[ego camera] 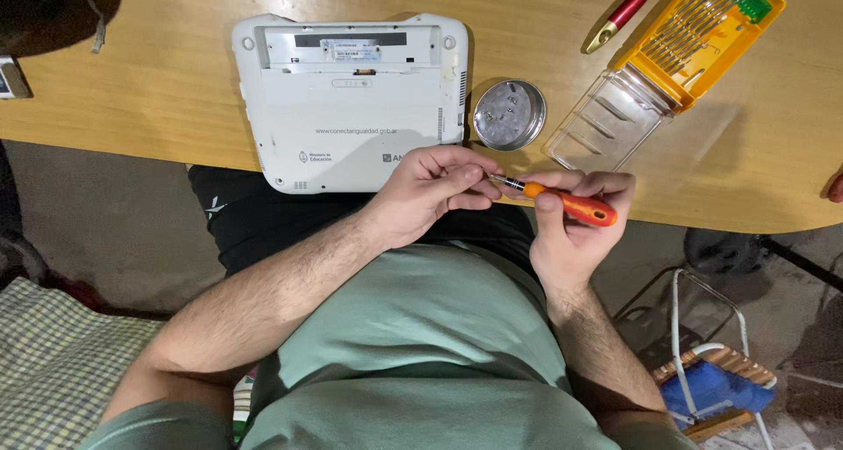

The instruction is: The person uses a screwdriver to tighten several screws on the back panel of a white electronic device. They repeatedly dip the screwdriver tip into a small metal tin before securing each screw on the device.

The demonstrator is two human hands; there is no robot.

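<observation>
holding orange screwdriver — both hands

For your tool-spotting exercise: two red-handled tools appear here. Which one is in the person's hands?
The orange-red screwdriver, gripped by the right hand while the left hand pinches its tip. The other, a red-handled tool, lies untouched on the table.

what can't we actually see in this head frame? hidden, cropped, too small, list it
- Screwdriver tip: head view, covered by the left hand fingers pinching the shaft.
- Handle middle: wrapped by the right hand.
- Bits in the yellow bit case: too small to tell types; case corner cut by top edge.
- Round metal tin contents: too small, glare.
- Red-handled tool: upper end cut off by top edge.
- White laptop near edge: partly behind the left hand.
</observation>
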